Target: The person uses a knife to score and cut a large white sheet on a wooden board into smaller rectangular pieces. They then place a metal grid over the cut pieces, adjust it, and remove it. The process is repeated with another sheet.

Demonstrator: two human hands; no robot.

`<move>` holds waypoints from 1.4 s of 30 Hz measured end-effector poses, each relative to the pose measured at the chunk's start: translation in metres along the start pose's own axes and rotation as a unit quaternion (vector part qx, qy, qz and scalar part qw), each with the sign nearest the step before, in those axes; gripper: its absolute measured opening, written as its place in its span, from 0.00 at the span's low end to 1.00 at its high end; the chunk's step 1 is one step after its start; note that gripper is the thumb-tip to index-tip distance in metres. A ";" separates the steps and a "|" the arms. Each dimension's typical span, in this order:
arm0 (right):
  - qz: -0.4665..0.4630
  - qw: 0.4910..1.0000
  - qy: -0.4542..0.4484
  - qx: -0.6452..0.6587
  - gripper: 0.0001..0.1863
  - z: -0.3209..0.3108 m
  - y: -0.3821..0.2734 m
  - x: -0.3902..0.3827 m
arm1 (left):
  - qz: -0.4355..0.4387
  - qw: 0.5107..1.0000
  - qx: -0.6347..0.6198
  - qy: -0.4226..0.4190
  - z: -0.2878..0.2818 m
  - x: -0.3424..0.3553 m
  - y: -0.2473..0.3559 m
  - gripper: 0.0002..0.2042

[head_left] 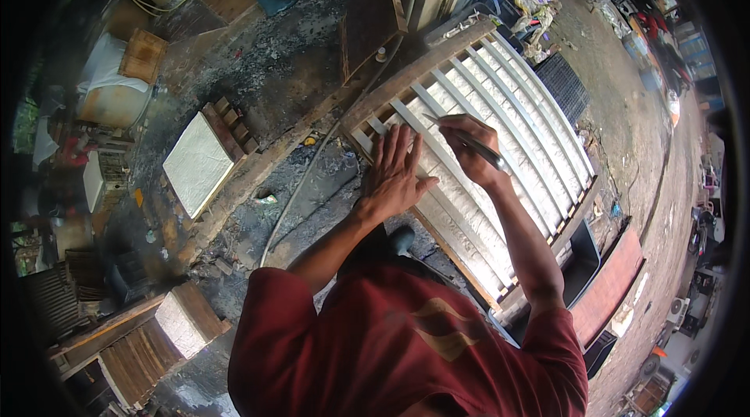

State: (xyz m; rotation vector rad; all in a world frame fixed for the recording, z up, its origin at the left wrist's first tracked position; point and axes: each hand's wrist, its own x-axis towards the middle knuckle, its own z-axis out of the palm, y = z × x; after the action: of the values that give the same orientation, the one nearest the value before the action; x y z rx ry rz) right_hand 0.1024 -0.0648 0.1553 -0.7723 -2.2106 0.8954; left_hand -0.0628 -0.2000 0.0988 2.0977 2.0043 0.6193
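A wide wooden frame (391,93) lies before me, holding a white slab-like surface (512,124) crossed by several pale, narrow strips (500,77). My left hand (394,171) rests palm down at the frame's near left part, fingers spread over the strips and the white surface. Just right of it, my right hand (473,147) is closed around a slim knife (478,145). The pointed tip shows left of my fingers, close to a strip; I cannot tell whether it touches. Fingers hide the middle of the knife.
To the left, a white-topped block (199,163) lies by a low ledge (234,202). A hose (293,194) runs along the dark floor. A dark board (375,22) leans beyond the frame. At right are a black crate (562,85) and a reddish board (609,288).
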 end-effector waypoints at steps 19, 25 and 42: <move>0.224 0.962 -0.150 0.042 0.03 -0.186 -0.010 -0.264 | -0.008 0.998 -0.051 0.035 0.010 -0.021 0.018 0.50; 0.018 1.000 0.005 -0.011 0.05 -0.036 0.049 0.001 | 0.037 0.997 -0.057 0.033 0.021 0.025 0.009 0.48; 0.154 0.988 -0.027 0.001 0.01 -0.193 0.085 -0.302 | 0.024 0.992 -0.116 -0.039 0.060 0.015 0.025 0.48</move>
State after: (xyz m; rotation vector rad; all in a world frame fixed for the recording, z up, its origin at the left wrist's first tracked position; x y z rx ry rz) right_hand 0.4569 -0.1518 0.1039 -1.1229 -2.1703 1.0751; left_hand -0.0151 -0.1783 0.0576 2.0037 1.7526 0.7293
